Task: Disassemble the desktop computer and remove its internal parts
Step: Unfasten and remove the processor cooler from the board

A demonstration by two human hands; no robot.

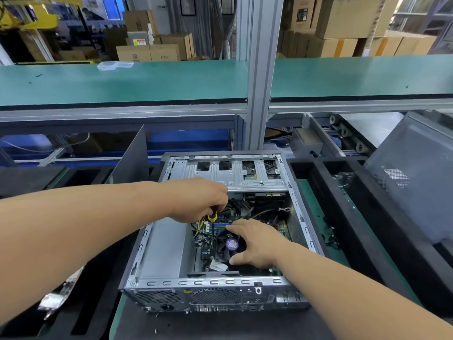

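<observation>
The left hand [201, 200] gripped a screwdriver [212, 218], fingers curled round its black-and-yellow handle, with the shaft pointing down beside the far left corner of the fan [230, 245]. The right hand [255, 244] lay spread over the fan, forefinger along its far edge and thumb at its near edge, fingers loosely straight and bracing it rather than pinching.

Both hands worked inside the case [208, 283], which lay on its side, lid off, on the dark mat [220, 325] just in front of the person. The fan sat on the board [282, 228] in the middle of the case, right of the grey supply box [164, 249] and nearer than the drive cage [228, 173].

The step in hand looked to be undoing the fan's screws, 1 corner at a time. Whether the tip was seated in a screw head could not be told; cables [235, 207] and the hand hid it. The next move would likely call for keeping the shaft upright and pressed down while turning, with the right hand steadying the fan so it does not tip as each screw loosens. The fan's lead would probably need unplugging before lifting.
</observation>
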